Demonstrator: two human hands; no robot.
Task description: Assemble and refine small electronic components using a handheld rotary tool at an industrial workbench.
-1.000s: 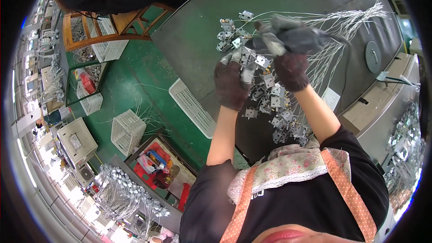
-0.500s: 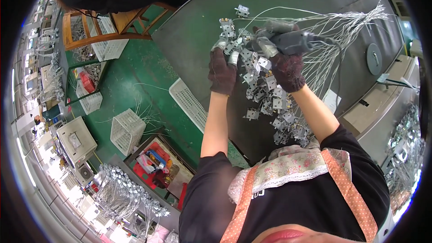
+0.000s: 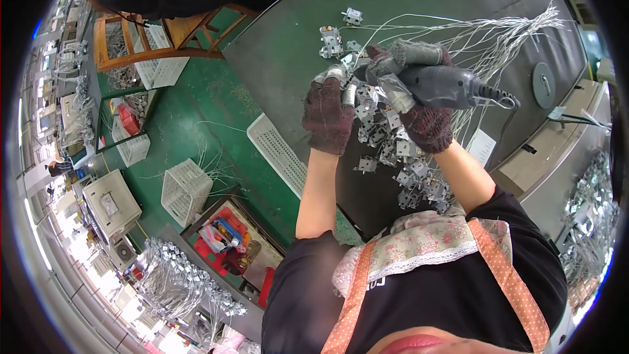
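Observation:
My right hand (image 3: 422, 101), in a dark maroon glove with taped fingertips, is wrapped around a dark grey corded power tool (image 3: 445, 86). The tool's front end points left, at my left hand's fingertips. My left hand (image 3: 327, 113), gloved and taped alike, pinches a small silvery metal part (image 3: 352, 63) with a thin white wire. The tool's tip is hidden behind my fingers, so contact cannot be told. Below and between my hands lies a heap of similar boxy metal parts (image 3: 403, 151). A separate few (image 3: 331, 40) lie just beyond my left hand.
White wires (image 3: 517, 33) run to a bundled end at the table's far right. A round grey disc (image 3: 544, 85) lies near the right edge of the dark table (image 3: 282, 46). Left, on the green floor, stand a white basket (image 3: 187, 190) and a wooden chair (image 3: 154, 52) with a seated person.
My right hand and the tool have come nearer to me, and the tool has tilted, its cord end lower. My left hand has shifted slightly right and nearer, now with a metal part at its fingertips.

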